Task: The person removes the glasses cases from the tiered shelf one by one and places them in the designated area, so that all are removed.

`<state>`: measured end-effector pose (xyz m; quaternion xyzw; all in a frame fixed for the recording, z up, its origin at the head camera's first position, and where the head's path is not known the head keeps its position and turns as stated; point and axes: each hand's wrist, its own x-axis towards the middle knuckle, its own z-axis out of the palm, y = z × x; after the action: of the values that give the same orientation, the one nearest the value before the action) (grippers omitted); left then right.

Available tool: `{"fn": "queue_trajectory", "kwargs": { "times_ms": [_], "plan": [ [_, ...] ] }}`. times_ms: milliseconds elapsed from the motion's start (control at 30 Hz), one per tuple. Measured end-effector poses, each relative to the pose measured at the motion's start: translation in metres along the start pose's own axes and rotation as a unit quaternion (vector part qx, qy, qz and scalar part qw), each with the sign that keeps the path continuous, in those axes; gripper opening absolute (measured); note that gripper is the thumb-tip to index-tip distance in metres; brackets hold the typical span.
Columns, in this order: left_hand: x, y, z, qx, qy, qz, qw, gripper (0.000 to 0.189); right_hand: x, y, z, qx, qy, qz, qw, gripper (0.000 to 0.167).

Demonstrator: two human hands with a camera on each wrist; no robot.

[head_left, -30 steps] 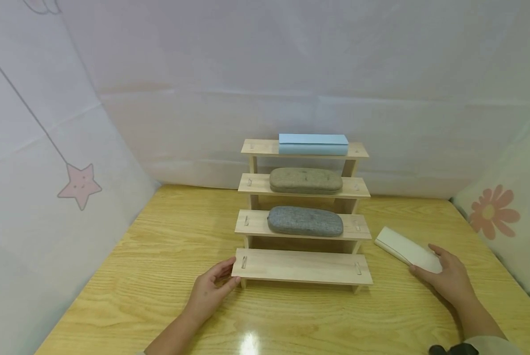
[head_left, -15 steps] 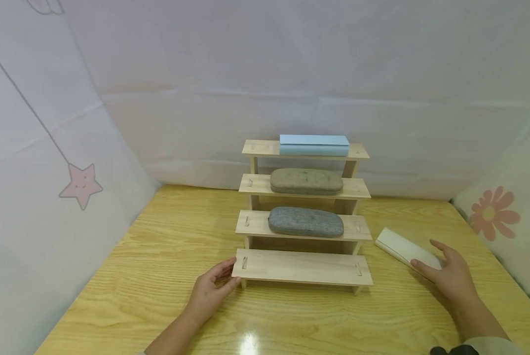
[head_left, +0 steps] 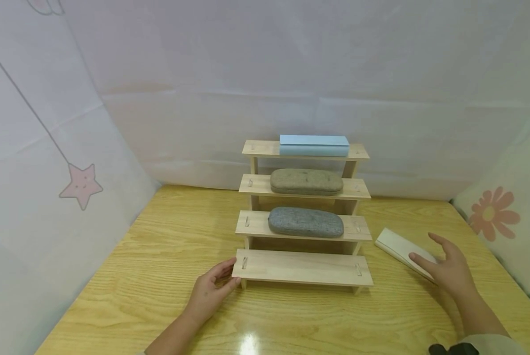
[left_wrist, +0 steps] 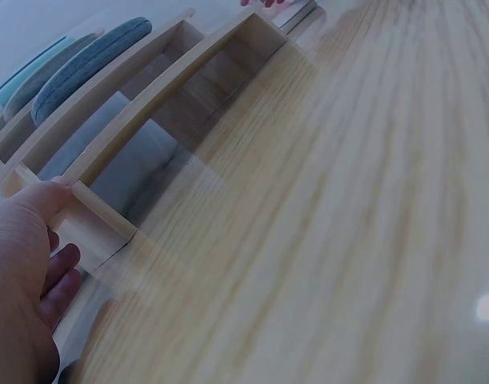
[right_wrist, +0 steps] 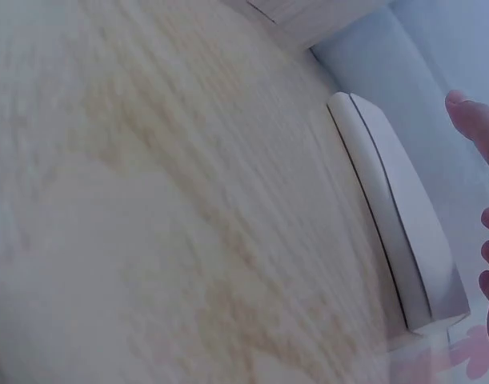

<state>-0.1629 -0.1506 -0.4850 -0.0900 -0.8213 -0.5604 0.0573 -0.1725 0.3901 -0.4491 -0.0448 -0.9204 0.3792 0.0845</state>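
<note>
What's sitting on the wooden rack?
On the wooden rack, from the top shelf down: light-blue case, brown case, gray case. What lies directly beneath each is covered.

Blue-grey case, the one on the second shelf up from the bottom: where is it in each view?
Head: just right of centre, on the wooden stand's second shelf up; the blue-grey case lies lengthwise there.
Left wrist: upper left, the nearest of three cases.
Right wrist: not in it.
Shared landmark: the wood-grained table, visible in all three.
</note>
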Motion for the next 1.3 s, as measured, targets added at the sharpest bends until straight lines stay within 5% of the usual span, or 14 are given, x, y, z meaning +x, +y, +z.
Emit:
{"fn": "queue_trajectory", "kwargs": {
  "times_ms": [1300],
  "plan": [
    [0.001, -0.001, 0.001, 0.005, 0.005, 0.008, 0.9999, 0.046, 0.005, -0.081, 0.002, 0.020, -0.024, -0.059, 0.9978, 0.086]
  ]
}}
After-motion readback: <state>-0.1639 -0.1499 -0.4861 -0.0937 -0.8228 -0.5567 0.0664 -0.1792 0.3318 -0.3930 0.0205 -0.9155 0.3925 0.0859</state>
